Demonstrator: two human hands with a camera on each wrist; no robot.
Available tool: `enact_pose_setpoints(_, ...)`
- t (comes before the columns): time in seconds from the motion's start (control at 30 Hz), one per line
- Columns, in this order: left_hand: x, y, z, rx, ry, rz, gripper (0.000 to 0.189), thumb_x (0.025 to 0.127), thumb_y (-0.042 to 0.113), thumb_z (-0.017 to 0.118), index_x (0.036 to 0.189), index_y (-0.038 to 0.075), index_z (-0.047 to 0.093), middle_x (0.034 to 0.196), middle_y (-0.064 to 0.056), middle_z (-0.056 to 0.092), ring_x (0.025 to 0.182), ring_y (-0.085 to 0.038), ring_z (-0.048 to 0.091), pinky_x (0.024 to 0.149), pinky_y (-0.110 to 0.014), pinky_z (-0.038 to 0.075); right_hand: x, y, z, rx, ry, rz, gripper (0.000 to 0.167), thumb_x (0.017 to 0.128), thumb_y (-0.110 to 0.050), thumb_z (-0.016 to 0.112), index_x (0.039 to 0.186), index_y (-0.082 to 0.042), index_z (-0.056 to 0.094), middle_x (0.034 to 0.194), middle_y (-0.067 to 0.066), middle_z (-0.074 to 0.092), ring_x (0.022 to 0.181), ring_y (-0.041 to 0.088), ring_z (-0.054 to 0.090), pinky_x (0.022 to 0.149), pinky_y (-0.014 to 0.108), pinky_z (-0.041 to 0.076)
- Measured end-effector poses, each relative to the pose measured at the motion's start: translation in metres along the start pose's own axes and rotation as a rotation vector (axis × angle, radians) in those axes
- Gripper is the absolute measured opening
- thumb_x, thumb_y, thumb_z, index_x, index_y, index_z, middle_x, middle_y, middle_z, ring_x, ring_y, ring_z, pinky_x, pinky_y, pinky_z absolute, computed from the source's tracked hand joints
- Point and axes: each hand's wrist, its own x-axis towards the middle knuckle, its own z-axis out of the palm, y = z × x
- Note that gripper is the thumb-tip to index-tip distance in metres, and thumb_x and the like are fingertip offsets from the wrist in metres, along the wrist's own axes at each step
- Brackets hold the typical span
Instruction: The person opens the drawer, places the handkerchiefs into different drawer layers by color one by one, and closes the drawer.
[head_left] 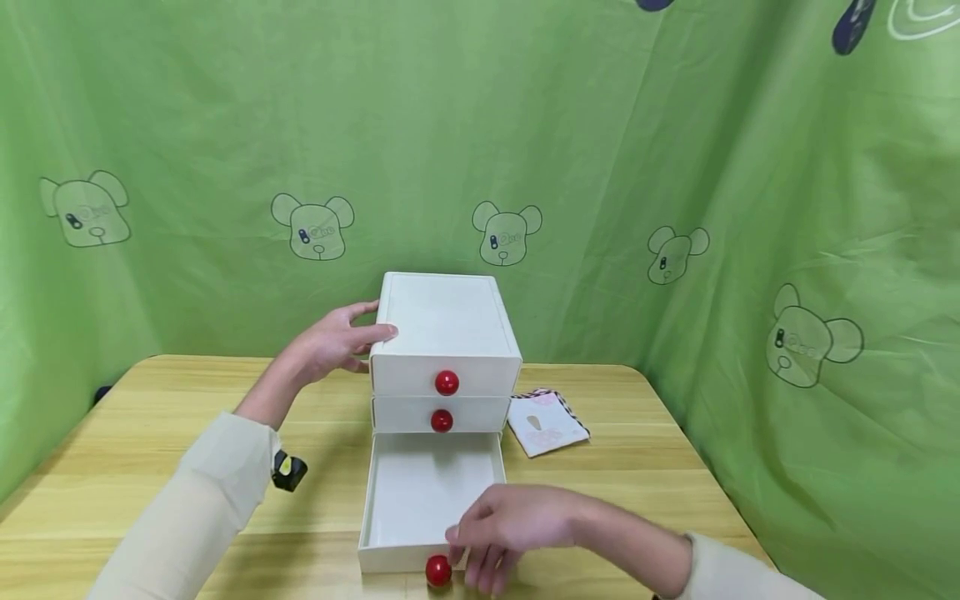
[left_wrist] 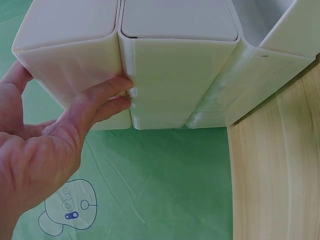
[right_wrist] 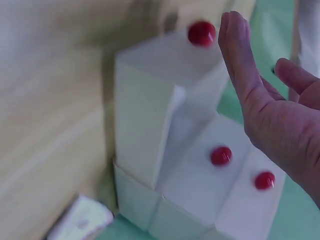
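Note:
A white three-drawer box (head_left: pixel 450 312) with round red knobs stands on the table. Its bottom drawer (head_left: pixel 431 492) is pulled out, with nothing seen inside; the upper two are closed. My left hand (head_left: pixel 341 342) steadies the box from its left, thumb at the top edge. In the left wrist view, fingers of the left hand (left_wrist: pixel 55 135) press the side wall near the seam between two tiers. Over the drawer's front right corner hangs my right hand (head_left: pixel 510 533), beside the lowest red knob (head_left: pixel 438 571). The right wrist view shows the right hand (right_wrist: pixel 272 105) with extended fingers, apart from that knob.
A folded white cloth (head_left: pixel 547 423) with a checked edge lies right of the box. The wooden table (head_left: pixel 622 467) spreads around it. Behind and to the right hangs a green curtain (head_left: pixel 585 125) with bear prints. A black wrist camera (head_left: pixel 288 471) sits at my left sleeve.

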Motion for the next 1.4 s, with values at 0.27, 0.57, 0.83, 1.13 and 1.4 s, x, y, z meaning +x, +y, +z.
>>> enact_pose_setpoints(0.27,-0.001,-0.001,0.0,0.005,0.003,-0.001,0.093,0.099,0.031,0.066,0.164,0.013,0.003,0.147,-0.026,0.052,0.135,-0.042,0.052,0.108,-0.052,0.052,-0.011,-0.019,-0.035,0.032,0.102,-0.12,0.033,0.104,-0.028,0.056,0.109,0.0,0.072,0.09,0.018,0.074,0.08,0.027,0.072,0.078,0.041,0.066)
enact_pose_setpoints(0.57,0.001,-0.002,0.0,-0.002,0.007,-0.006,0.094,0.098,0.031,0.067,0.164,0.013,0.003,0.146,-0.026,0.053,0.133,-0.041,0.054,0.105,-0.05,0.054,-0.031,-0.029,-0.084,-0.031,0.171,-0.192,0.03,0.102,-0.023,0.06,0.118,0.001,0.07,0.101,0.018,0.071,0.088,0.026,0.07,0.082,0.038,0.064)
enact_pose_setpoints(0.83,0.0,-0.001,0.001,-0.005,0.018,-0.008,0.094,0.097,0.032,0.068,0.164,0.013,0.005,0.147,-0.024,0.053,0.133,-0.041,0.054,0.104,-0.049,0.055,-0.045,-0.015,-0.131,0.075,0.256,-0.195,0.034,0.105,-0.015,0.051,0.12,0.014,0.061,0.101,0.013,0.071,0.09,0.021,0.071,0.086,0.036,0.064)
enact_pose_setpoints(1.13,0.0,-0.001,0.0,-0.004,0.02,-0.004,0.095,0.097,0.033,0.068,0.164,0.014,0.005,0.146,-0.024,0.053,0.132,-0.041,0.055,0.105,-0.051,0.054,-0.044,0.001,-0.151,0.102,0.566,-0.187,0.048,0.105,-0.015,0.05,0.142,0.016,0.043,0.117,0.021,0.066,0.1,0.021,0.069,0.101,0.039,0.058)
enact_pose_setpoints(1.4,0.0,-0.002,0.002,-0.011,0.019,-0.009,0.095,0.097,0.033,0.068,0.164,0.014,0.005,0.148,-0.024,0.051,0.134,-0.042,0.053,0.105,-0.051,0.054,-0.032,0.024,-0.17,0.097,0.749,-0.142,0.055,0.107,-0.017,0.047,0.154,0.008,0.031,0.146,0.035,0.047,0.125,0.038,0.059,0.112,0.046,0.05)
